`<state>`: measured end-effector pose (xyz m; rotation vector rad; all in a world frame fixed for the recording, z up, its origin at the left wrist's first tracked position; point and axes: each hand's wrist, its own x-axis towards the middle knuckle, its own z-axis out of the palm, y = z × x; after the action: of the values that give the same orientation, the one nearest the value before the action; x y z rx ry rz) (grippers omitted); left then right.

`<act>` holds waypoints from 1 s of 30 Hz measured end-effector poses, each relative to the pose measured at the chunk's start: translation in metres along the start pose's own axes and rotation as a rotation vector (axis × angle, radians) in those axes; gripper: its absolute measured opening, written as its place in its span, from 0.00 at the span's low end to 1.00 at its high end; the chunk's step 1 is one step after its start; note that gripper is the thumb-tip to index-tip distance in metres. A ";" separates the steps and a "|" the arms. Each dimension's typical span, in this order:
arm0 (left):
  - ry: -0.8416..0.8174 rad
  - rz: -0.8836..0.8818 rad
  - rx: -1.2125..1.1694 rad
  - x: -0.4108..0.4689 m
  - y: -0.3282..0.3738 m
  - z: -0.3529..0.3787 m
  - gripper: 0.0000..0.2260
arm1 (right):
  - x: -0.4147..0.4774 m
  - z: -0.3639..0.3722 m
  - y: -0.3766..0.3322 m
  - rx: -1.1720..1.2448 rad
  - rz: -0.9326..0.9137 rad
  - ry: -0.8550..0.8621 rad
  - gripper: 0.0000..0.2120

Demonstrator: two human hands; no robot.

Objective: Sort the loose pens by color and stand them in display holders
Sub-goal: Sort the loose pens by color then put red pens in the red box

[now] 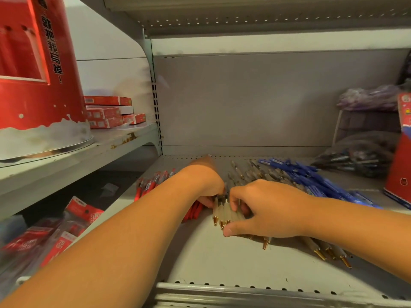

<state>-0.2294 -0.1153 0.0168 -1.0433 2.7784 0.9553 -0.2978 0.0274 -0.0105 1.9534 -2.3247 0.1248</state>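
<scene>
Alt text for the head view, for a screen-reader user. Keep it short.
A person's left hand and right hand together hold a small bundle of clear gold-tipped pens on a grey metal shelf. A pile of red pens lies to the left and blue pens to the right, with more clear ones loose under the right forearm.

Warm, dimmish light falls from above and the near side; the back panel sits grey. Soft shadow lies on the shelf under the right forearm. Gold tips of the pale pens glint. Edges bow, and the red stand, left, is blurred.
</scene>
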 end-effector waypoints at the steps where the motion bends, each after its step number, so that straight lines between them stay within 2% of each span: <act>1: 0.002 -0.005 -0.010 0.003 -0.001 0.000 0.07 | 0.002 0.002 -0.001 0.018 0.004 0.003 0.23; 3: 0.016 0.014 0.039 0.002 -0.002 -0.001 0.03 | 0.006 -0.002 0.002 0.085 0.020 -0.052 0.24; 6: 0.021 0.030 0.088 0.004 -0.006 -0.001 0.05 | 0.022 -0.020 0.019 0.203 0.087 -0.136 0.26; 7: 0.031 0.031 0.080 0.006 -0.006 0.000 0.07 | 0.031 -0.025 0.028 0.249 0.141 -0.111 0.26; 9: 0.047 0.021 0.037 0.007 -0.006 0.002 0.13 | 0.052 -0.029 0.047 0.315 0.249 -0.012 0.19; 11: 0.056 0.030 0.077 0.006 -0.004 0.005 0.17 | 0.074 -0.023 0.059 0.249 0.314 0.071 0.14; 14: 0.075 0.076 0.289 0.007 -0.002 0.011 0.23 | 0.100 -0.004 0.061 0.136 0.415 0.020 0.13; 16: 0.079 0.107 0.365 0.010 -0.003 0.016 0.23 | 0.111 0.005 0.057 0.097 0.440 -0.032 0.09; 20: 0.060 0.141 0.331 0.010 -0.002 0.018 0.16 | 0.118 0.009 0.050 0.087 0.470 -0.043 0.08; 22: 0.056 0.144 0.321 0.009 -0.002 0.014 0.13 | 0.115 0.004 0.049 0.174 0.524 -0.033 0.08; 25: 0.054 0.120 0.257 0.010 -0.006 0.004 0.14 | 0.104 -0.009 0.048 0.437 0.570 -0.002 0.06; 28: 0.027 0.106 0.132 0.012 -0.012 -0.004 0.15 | 0.086 -0.019 0.043 0.736 0.551 -0.005 0.04; 30: 0.044 0.086 0.031 0.013 -0.013 -0.007 0.09 | 0.075 -0.020 0.035 0.844 0.516 -0.043 0.03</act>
<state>-0.2308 -0.1345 0.0128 -0.9597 2.8859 0.9059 -0.3450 -0.0375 0.0189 1.4847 -3.0490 1.2889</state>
